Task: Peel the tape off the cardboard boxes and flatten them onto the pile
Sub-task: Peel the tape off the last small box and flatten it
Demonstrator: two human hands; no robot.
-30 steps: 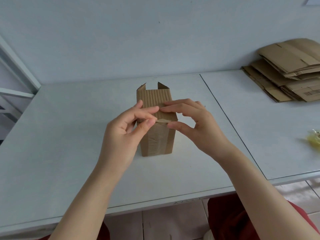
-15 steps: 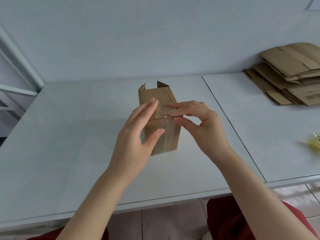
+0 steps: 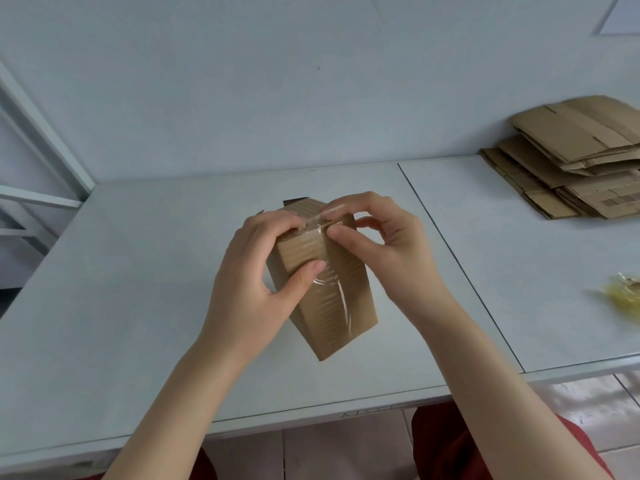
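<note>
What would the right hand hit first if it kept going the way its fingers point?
Its fingers point left along the cardboard box top, pinching the tape there. Going on, the right hand would probably meet the left hand gripping that edge; depth is unclear.

two white flat tabletops, a wide one (image 3: 138,306) and a narrower one (image 3: 519,271) to its right, are set edge to edge, with a thin dark seam (image 3: 450,258) between them. a pale grey-blue plain wall (image 3: 242,98) is seen behind them. a white metal frame (image 3: 41,161) is seen at the left edge. a white paper sheet (image 3: 620,15) is fixed on the wall at the top right. a small yellowish crumpled thing (image 3: 620,296), blurred, lies on the narrower tabletop. pale floor tiles (image 3: 346,452) and red cloth (image 3: 446,445) are seen below the table edge.
</note>
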